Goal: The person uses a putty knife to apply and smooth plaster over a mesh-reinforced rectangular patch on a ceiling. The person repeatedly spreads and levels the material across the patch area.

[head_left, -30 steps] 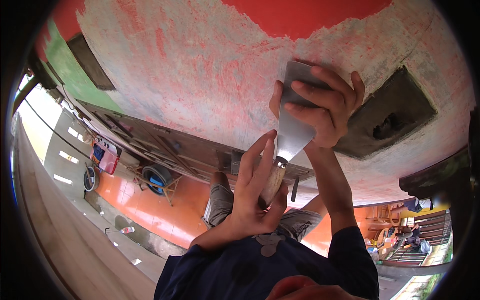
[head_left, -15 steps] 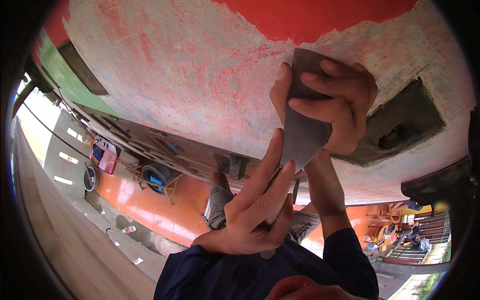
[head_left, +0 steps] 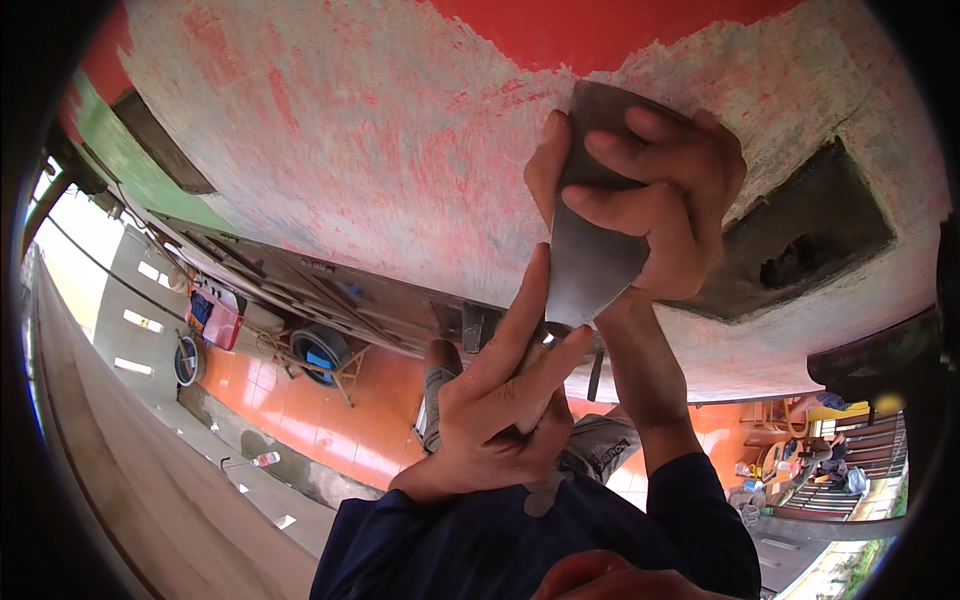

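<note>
Against a large curved panel (head_left: 350,170), patchy grey-white with red streaks, stands a wide grey putty knife (head_left: 600,255). Its blade broadens toward the panel and its upper edge lies close to the solid red area. My right hand (head_left: 665,205) is closed round the blade, several fingers bent across its face and one digit at its left edge. Below it, my left hand (head_left: 500,400) is closed about the narrow lower end, the index finger stretched up beside the blade. My fingers mostly hide the handle. A small grey piece (head_left: 545,495) shows beneath my left hand; its kind is unclear.
Dark rectangular recesses (head_left: 800,240) sit in the panel, right of my right hand and at the far left (head_left: 165,140). Behind are an orange tiled floor (head_left: 300,420), a round tub (head_left: 320,355) on a stand, a bottle (head_left: 265,459) and cluttered items at the right.
Both hands and the putty knife have shifted slightly left and up along the panel. The hold on the knife looks the same.
</note>
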{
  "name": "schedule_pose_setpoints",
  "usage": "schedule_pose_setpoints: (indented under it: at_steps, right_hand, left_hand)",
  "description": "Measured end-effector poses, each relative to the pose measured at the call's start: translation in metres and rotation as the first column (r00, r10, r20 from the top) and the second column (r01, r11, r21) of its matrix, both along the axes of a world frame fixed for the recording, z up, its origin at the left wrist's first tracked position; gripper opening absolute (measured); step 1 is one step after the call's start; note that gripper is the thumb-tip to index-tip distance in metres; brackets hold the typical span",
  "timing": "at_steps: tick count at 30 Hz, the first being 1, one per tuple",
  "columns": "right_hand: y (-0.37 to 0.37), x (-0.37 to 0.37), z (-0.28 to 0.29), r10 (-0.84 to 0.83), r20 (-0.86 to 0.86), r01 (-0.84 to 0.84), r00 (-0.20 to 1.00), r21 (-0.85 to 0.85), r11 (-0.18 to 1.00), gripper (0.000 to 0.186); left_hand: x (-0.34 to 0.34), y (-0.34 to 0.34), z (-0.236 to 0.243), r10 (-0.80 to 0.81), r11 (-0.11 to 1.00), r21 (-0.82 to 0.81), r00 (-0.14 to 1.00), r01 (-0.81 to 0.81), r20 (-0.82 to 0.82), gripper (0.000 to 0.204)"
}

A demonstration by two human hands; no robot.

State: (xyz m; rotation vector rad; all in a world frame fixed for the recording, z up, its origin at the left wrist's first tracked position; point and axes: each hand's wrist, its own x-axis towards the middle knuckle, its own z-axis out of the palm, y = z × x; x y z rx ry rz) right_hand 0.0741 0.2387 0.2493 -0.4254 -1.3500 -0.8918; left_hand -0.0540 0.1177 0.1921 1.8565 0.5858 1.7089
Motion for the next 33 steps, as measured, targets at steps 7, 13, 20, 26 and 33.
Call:
schedule_pose_setpoints:
  at_steps: [7,13,20,26,33]
  right_hand:
    - [0.002,-0.001,-0.002,0.0,-0.017,0.0,1.0,0.042,0.999,0.04]
    - [0.0,-0.001,-0.001,0.011,0.008,-0.011,1.0,0.036,0.999,0.039]
    - [0.005,-0.006,0.002,0.051,0.006,-0.051,0.999,0.019,0.998,0.04]
    - [0.007,-0.013,-0.001,0.122,-0.012,-0.122,0.992,0.01,0.992,0.038]
    - [0.013,-0.021,0.001,0.153,-0.019,-0.151,0.988,0.071,0.986,0.036]
  left_hand:
    - [0.0,0.004,-0.004,-0.039,0.999,0.014,0.999,0.039,0.025,0.061]
    - [0.002,-0.001,-0.003,-0.03,0.999,0.023,1.0,0.03,0.007,0.06]
    - [0.003,0.004,-0.005,0.005,0.999,0.052,0.998,-0.008,0.064,0.061]
    - [0.003,0.001,-0.004,0.065,0.997,-0.034,0.997,-0.063,0.052,0.057]
    - [0.0,0.001,-0.002,0.046,0.999,-0.029,0.995,-0.044,0.088,0.056]
